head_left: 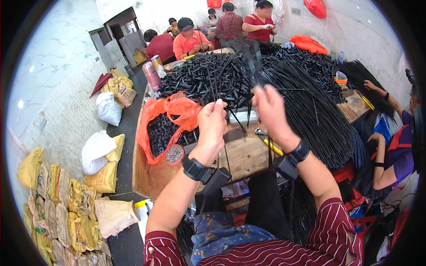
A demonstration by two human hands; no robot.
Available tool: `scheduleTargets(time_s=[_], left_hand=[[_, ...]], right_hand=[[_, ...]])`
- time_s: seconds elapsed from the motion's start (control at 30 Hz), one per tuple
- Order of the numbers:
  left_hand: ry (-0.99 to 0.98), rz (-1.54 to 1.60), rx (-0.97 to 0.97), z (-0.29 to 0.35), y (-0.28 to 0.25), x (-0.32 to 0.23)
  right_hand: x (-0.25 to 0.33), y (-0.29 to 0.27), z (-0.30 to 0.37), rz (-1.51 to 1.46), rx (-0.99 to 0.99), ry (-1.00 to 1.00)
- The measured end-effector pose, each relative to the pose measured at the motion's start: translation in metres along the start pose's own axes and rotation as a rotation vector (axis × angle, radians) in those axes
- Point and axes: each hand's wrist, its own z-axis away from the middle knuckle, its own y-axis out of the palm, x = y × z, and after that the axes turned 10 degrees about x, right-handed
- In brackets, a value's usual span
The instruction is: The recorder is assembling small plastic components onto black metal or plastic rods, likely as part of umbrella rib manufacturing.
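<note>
Thin black rods (214,84) pinched in the left hand (211,123), right hand (273,111) curled but blurred, its hold unclear

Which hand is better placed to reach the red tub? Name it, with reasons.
Probably the left hand: it is nearer the red tub, though it seems to pinch a thin black strip; the right hand is farther across.
</note>
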Motion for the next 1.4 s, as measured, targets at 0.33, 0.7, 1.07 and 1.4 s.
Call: scheduleTargets(time_s=[0.33,0.7,1.07,1.4], left_hand=[[0.065,0.224,0.055,0.002,0.002,-0.006],[0.116,0.204,0.111,0.005,0.003,-0.013],[0.295,0.196,-0.163,0.003,0.001,-0.016],[0.147,0.043,0.062,-0.013,0.033,-0.013]], right_hand=[[0.018,-0.039,-0.033,-0.102,-0.118,-0.222],[-0.026,-0.010,0.007,-0.043,-0.006,-0.045],[-0.014,-0.032,-0.015,0.087,-0.142,-0.009],[0.010,0.010,0.024,-0.188,0.124,0.099]])
